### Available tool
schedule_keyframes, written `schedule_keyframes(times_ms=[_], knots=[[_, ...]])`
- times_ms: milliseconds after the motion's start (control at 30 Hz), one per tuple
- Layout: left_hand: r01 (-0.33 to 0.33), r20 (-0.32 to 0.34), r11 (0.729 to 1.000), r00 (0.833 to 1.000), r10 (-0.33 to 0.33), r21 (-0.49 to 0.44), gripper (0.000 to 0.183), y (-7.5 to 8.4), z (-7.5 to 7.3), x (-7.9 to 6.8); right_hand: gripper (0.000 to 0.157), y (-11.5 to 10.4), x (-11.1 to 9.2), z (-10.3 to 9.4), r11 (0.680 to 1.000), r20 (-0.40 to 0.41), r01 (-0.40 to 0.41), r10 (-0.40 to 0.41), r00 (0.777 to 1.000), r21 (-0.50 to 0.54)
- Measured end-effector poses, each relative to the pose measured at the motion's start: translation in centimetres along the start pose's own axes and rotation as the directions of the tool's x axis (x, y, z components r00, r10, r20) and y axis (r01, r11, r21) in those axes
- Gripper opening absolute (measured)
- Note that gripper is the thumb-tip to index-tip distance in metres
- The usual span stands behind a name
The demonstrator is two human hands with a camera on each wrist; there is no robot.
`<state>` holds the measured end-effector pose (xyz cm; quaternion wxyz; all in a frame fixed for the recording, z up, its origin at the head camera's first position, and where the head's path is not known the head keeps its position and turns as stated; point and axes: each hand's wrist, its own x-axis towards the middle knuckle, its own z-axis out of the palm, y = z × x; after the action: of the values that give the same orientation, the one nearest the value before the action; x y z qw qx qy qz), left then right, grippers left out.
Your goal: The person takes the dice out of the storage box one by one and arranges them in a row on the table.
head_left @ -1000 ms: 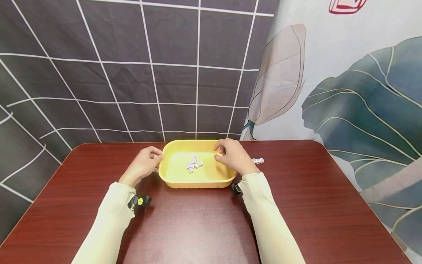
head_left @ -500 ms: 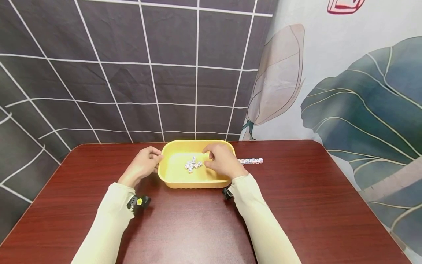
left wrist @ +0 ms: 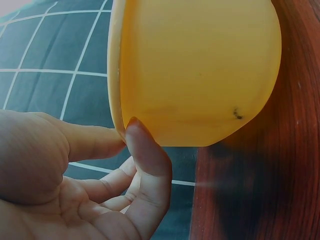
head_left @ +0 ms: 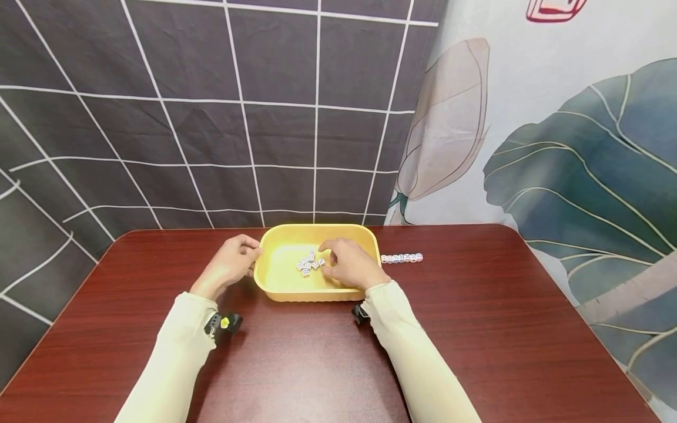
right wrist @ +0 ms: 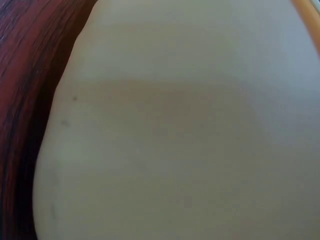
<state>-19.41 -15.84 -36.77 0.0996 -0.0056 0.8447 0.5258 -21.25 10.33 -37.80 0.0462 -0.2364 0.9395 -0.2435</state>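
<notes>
A yellow plastic tub [head_left: 285, 283] stands on the table, and several white dice [head_left: 307, 265] lie in a loose cluster on its floor. At its left end my left hand [head_left: 230, 261] pinches the rim; the left wrist view has thumb and finger on either side of the tub's edge [left wrist: 116, 60]. Inside the tub my right hand [head_left: 351, 264] reaches down at the cluster's right side. Its thumb and forefinger are parted, with the rightmost die [head_left: 321, 262] close by the fingertips. In the right wrist view the tub's pale outer wall [right wrist: 160, 140] fills most of the picture, and the hand is hidden.
To the right of the tub a straight row of dice [head_left: 402, 258] lies on the dark red wooden table [head_left: 476, 305]. Behind the table's far edge hangs a dark cloth with white grid lines [head_left: 280, 135], beside a leaf-patterned cloth [head_left: 582, 170].
My right hand has moved left from the tub's right end to the dice cluster, uncovering more of the row of dice outside. My left hand stays on the rim.
</notes>
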Motion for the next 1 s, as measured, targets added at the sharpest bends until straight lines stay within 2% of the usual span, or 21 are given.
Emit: schedule_keyframes(times_ms=[333,500,633,867,1000], knots=[[0.003,-0.002,1.000,1.000,-0.003,0.001,0.026,0.11,-0.02,-0.08,0.049,0.16,0.04,0.10,1.000,0.030,-0.011,0.011,1.000,-0.004],[0.009,-0.003,1.000,1.000,-0.009,0.010,0.026,0.09,0.02,-0.14,0.052,0.35,-0.03,0.31,1.000,0.087,-0.021,0.021,0.996,0.000],[0.008,-0.005,1.000,1.000,-0.008,0.011,0.026,0.05,0.02,-0.15,0.044,0.47,0.05,0.51,1.000,0.105,-0.015,0.016,0.994,-0.006],[0.007,-0.004,1.000,1.000,-0.007,0.008,0.026,0.07,0.03,-0.17,0.020,0.52,0.11,0.61,0.999,0.083,-0.028,0.031,0.996,-0.027],[0.008,-0.004,1.000,1.000,-0.008,0.012,0.026,0.11,0.04,-0.16,0.012,0.56,0.18,0.70,0.998,0.068,-0.029,0.033,0.997,-0.051]])
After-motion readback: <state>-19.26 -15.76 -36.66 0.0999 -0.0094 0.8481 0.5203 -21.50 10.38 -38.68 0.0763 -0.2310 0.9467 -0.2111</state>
